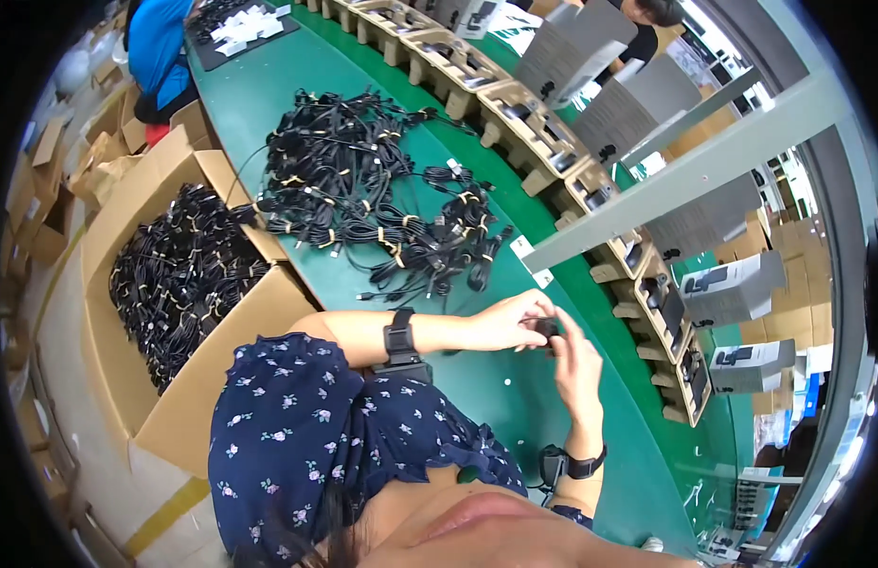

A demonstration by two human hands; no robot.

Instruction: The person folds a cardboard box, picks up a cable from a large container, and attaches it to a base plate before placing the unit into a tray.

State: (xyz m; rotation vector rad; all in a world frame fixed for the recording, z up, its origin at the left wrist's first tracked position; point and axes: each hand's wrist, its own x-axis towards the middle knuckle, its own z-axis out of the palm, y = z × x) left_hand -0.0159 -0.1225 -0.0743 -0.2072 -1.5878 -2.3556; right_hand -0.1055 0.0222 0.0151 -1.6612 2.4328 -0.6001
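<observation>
My left hand [511, 323] and my right hand [579, 371] meet over the green table [467, 388], in front of my chest. Between their fingertips is a small black object [546, 328], mostly covered by the fingers; its kind cannot be made out. The left thumb and fingers pinch it from the left, and the right fingers curl round it from the right. Beyond my left forearm lies a big heap of black cables [340, 166], many bundled with tan ties. Its nearest bundles [439, 256] lie a short way from my left hand.
At left stands an open cardboard box [197, 407] full of bundled black cables [188, 275]. Along the green belt runs a row of pulp trays [531, 123] with black parts. A grey metal beam [685, 175] crosses at right. One person in blue [160, 52] works at far left, another beyond the belt.
</observation>
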